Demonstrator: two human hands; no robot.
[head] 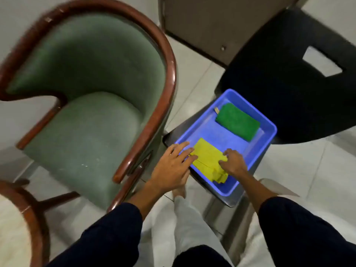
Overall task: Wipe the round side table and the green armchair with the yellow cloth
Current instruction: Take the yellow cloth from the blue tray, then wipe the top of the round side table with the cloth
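Pale tiled floor [194, 74] around me — green upholstered armchair with a curved wooden frame [92, 105] on the left. The folded yellow cloth [209, 158] lies in a blue plastic tray [267, 139]'s near end, my left hand [173, 166] flat on its left edge, fingers spread, my right hand [234, 162] curled — pinching its right edge.

Soft, even indoor light falls on pale floor tiles; the blue tray [268, 130] glows oversaturated. Motion blur smears the armchair's wooden rim [169, 60] toward 11 o'clock, and wide-angle distortion bends the frame's edges.
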